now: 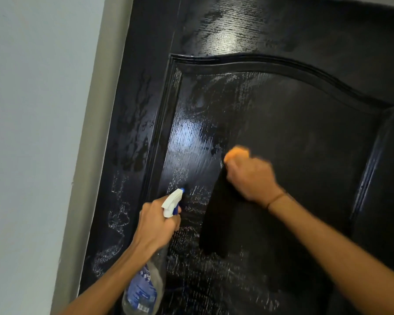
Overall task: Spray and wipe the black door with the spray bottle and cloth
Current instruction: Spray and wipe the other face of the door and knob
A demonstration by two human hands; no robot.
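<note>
Black door (pixel 293 137) fills the view, wet streaks glinting across its arched panel. One spray bottle (pixel 146 285), long axis running bottom-to-top, aims its white nozzle at the panel; the left hand (pixel 157 226) grips its neck. Its blue label is unreadable (too blurred). The right hand (pixel 250 178) clutches one orange cloth (pixel 237 153) against the door.

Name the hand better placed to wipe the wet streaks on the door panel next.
Right. The right hand grips the cloth against the black door, beside the wet streaks; the left hand holds the spray bottle.
</note>
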